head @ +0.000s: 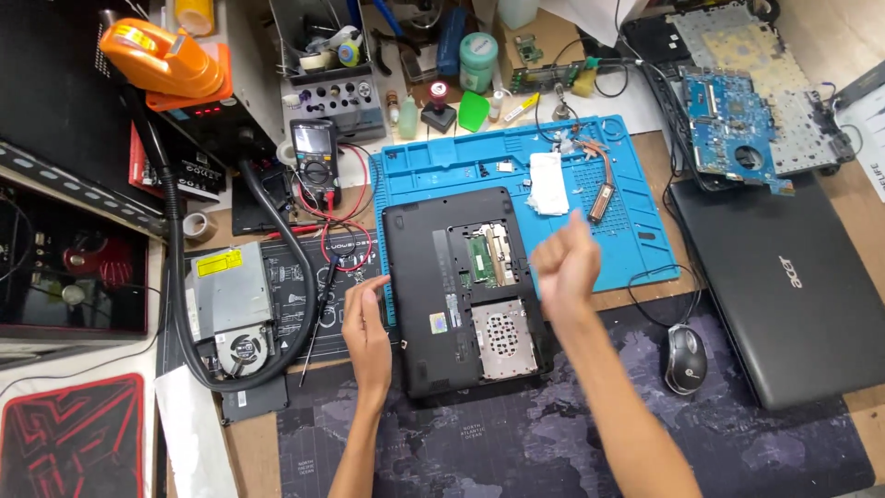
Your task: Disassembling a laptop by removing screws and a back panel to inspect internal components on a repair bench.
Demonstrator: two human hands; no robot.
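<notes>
A black laptop [424, 277] lies upside down in front of me, partly on a blue work mat [636, 221]. Its bottom covers are off, showing a green memory module [481, 258] and a perforated metal drive bay [502, 339]. My left hand [366, 325] rests flat beside the laptop's left edge, fingers together and pointing toward it, holding nothing. My right hand [564, 263] is raised above the laptop's right edge with its fingers curled; whether it pinches something small cannot be made out.
A closed black laptop [784, 286] and a mouse [686, 358] lie to the right. A blue circuit board [728, 120] sits at the back right. At left are a multimeter [314, 157], a screwdriver [318, 323], a removed drive with fan [230, 304] and a black hose [180, 304].
</notes>
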